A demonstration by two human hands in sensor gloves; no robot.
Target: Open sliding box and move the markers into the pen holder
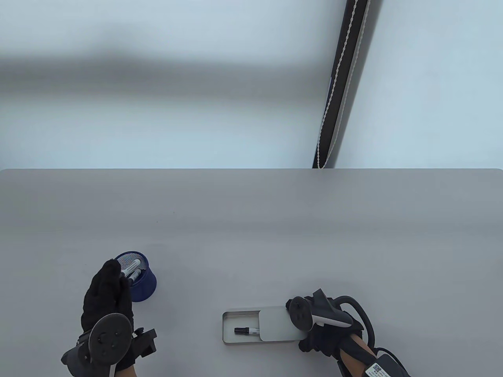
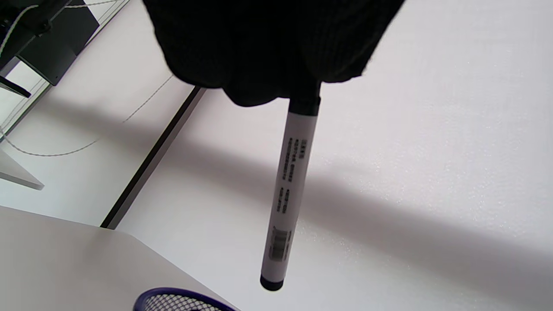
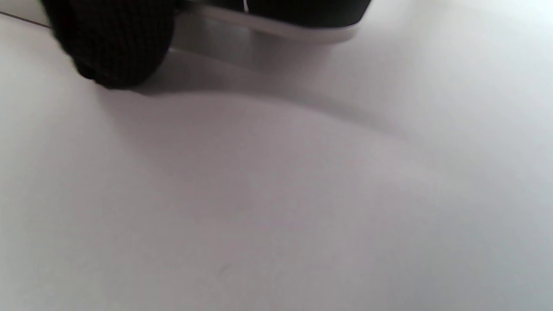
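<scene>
Left hand (image 1: pixel 107 288) is pinching a white marker (image 2: pixel 285 194) by its capped end, hanging it just above the blue mesh pen holder (image 1: pixel 143 280) for a drop; one marker (image 1: pixel 136 275) is already standing inside. Right hand (image 1: pixel 328 333) is gripping the slid-back lid (image 1: pixel 281 324) end of the metal sliding box (image 1: pixel 232 328), likely bracing it; one marker (image 1: pixel 247 331) is still lying in the open tray. Left wrist view is showing the pinch and barcode label, unreadable from the table view. Right wrist view is showing only a fingertip (image 3: pixel 114 41) at the box's edge.

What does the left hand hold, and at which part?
The left hand pinches a white marker with black ends by its top end, above the blue mesh pen holder.
</scene>
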